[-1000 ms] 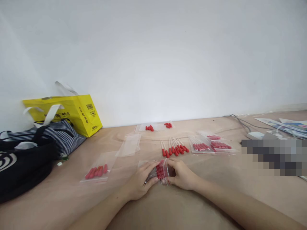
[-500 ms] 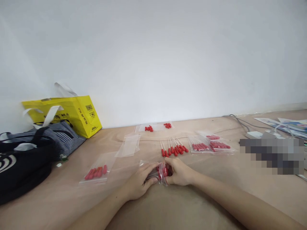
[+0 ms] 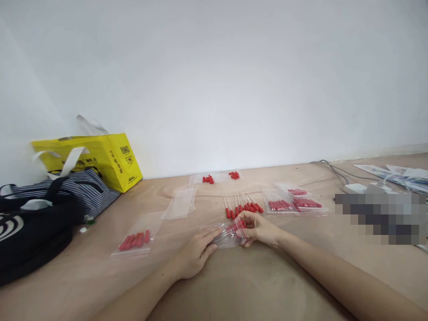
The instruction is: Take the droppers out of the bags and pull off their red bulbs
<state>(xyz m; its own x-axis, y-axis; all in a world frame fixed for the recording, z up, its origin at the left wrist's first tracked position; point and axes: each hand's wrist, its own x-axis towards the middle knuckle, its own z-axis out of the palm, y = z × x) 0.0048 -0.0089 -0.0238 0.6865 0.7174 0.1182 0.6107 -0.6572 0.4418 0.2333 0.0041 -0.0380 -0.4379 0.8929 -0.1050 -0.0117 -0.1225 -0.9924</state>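
Note:
A clear zip bag (image 3: 225,238) with several red-bulbed glass droppers in it lies low over the table between my two hands. My right hand (image 3: 262,229) pinches its right end, beside the red bulbs. At the bag's left end, my left hand (image 3: 197,252) holds the plastic between fingers and thumb; part of the grip is hidden. Just beyond are several loose droppers (image 3: 249,207), red bulbs toward me and thin clear stems pointing at the wall. To their right, filled bags of droppers (image 3: 279,205) overlap.
Another filled dropper bag (image 3: 135,240) lies at left, near flat unfilled bags (image 3: 180,203). Red bulbs (image 3: 207,179) rest on plastic by the wall. A yellow bag (image 3: 125,156), a striped bag (image 3: 96,191) and a black bag (image 3: 33,245) stand left. Cables (image 3: 334,169) and papers (image 3: 401,176) lie right.
My right hand has shifted slightly right with the bag's end. The bag, bunched up between my hands before, is now stretched flatter, showing the droppers' stems. My left hand has barely moved.

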